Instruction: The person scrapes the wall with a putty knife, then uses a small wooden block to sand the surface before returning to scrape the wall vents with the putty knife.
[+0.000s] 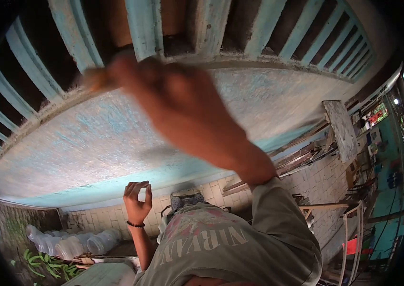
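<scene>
Blurred by motion, my right hand (178, 97) reaches across the upper middle of the head view, its fingers closed round a small brownish thing (98, 80) that I cannot make out. That thing is at the lower edge of the worn turquoise slats (144, 31), just above the patchy white and blue wall (116, 124). Lower down, my left hand (137, 196) is raised in front of the wall's turquoise bottom band, with a dark beaded bracelet at the wrist. Its thumb and fingertips come together, and anything between them is too small to tell.
Clear plastic containers (102, 242) and green plants (44, 264) are at the lower left. A tiled floor (214, 190) runs below the wall. At the right are a weathered board (341, 131), wooden frames and a red item (353, 246).
</scene>
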`<state>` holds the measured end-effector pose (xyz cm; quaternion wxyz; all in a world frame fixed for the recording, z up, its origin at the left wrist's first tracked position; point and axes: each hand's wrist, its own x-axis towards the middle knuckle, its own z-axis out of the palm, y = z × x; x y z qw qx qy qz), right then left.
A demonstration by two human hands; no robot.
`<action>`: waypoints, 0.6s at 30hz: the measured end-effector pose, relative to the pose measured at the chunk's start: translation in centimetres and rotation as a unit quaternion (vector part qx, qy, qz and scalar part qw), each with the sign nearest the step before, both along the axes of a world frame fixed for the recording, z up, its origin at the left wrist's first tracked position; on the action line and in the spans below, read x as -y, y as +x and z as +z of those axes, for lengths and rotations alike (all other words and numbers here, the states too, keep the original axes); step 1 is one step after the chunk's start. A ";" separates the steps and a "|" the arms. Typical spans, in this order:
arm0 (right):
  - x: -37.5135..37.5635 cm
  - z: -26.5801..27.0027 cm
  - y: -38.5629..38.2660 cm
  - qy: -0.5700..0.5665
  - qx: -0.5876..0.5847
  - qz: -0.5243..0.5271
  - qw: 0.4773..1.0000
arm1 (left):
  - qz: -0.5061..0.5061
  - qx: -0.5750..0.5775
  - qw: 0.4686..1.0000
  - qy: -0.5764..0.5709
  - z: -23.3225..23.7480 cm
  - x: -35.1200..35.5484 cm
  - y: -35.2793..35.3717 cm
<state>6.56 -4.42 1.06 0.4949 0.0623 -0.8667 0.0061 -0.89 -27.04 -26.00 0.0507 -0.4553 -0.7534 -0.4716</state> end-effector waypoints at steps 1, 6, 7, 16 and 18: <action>1.5 -0.1 -1.4 0.004 -0.019 0.025 1.000 | -0.005 -0.003 1.000 -0.002 0.0 0.0 0.1; 8.8 -0.9 -7.5 -0.008 -0.121 0.171 0.978 | -0.031 -0.002 0.999 -0.007 0.5 0.1 1.2; 9.6 -1.2 -8.0 -0.032 -0.081 0.217 0.972 | -0.028 0.002 1.000 -0.011 0.7 0.1 1.6; 0.6 -0.2 -0.7 -0.176 -0.053 0.246 0.952 | -0.004 0.038 0.999 0.009 1.2 0.5 2.2; -3.5 1.2 4.1 -0.166 -0.035 0.125 0.978 | -0.003 0.029 0.999 0.027 1.5 0.5 1.5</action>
